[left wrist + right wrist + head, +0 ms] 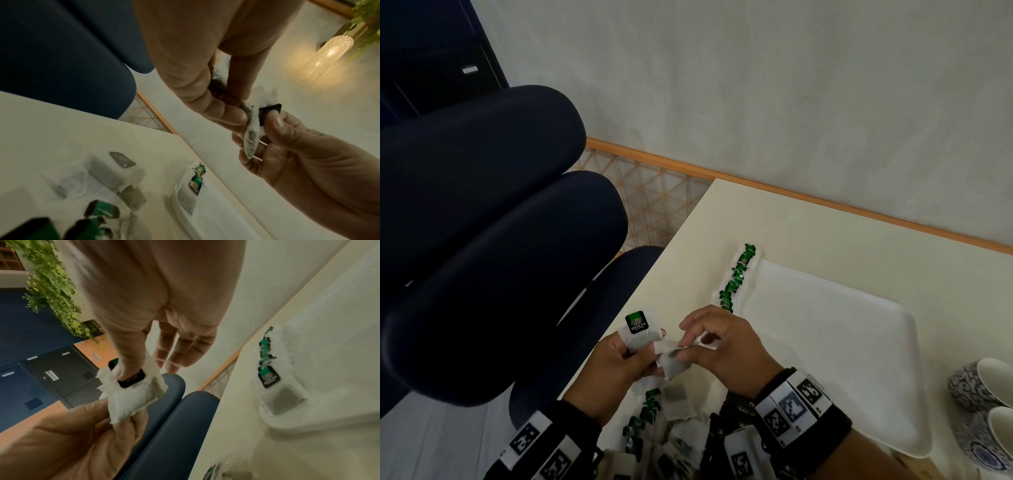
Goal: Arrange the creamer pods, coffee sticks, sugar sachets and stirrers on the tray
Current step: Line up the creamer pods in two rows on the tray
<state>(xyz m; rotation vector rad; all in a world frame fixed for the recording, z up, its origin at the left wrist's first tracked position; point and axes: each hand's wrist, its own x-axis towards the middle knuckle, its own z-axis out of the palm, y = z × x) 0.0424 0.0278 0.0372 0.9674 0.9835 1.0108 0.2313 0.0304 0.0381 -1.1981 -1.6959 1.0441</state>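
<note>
No creamer pods, coffee sticks, sugar sachets or stirrers are in view, only tea bags. Both hands are raised over the table's left corner. My left hand grips a white tea bag with a green tag. My right hand pinches white tea bag paper right against it. In the right wrist view the thumb presses a dark tag onto the tea bag. The white tray lies to the right, with a row of green-tagged tea bags along its left rim.
Loose tea bags are heaped on the cream table under my wrists. Two blue-patterned cups stand at the right edge. A dark blue chair is close on the left, and a wall runs behind the table.
</note>
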